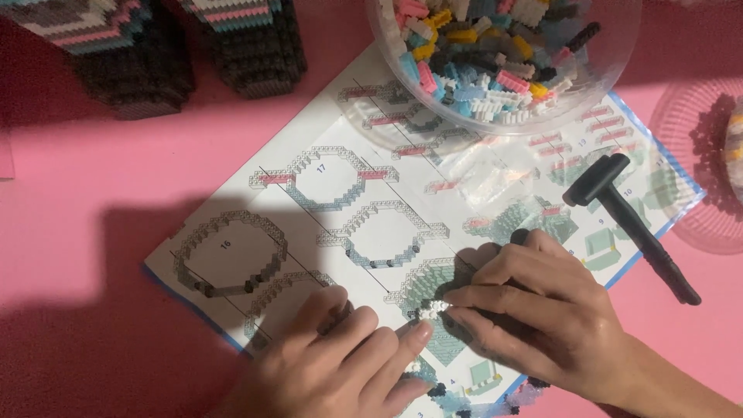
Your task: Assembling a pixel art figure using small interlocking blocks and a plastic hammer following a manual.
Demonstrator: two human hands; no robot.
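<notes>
My left hand [340,360] and my right hand [542,310] meet over a printed instruction sheet [309,174] lying on a pink surface. Between their fingertips sits a tiny cluster of white mini building bricks [433,309]; both hands pinch it from either side, pressing it down against the sheet. A few dark and pale loose bricks [457,396] lie below the hands at the sheet's lower edge.
A clear bowl [619,73] full of mixed coloured mini bricks stands at the top. A black plastic hammer tool [631,224] lies right of the hands. Two built dark brick blocks [255,54] stand top left. A second clear dish [689,178] sits at the right edge.
</notes>
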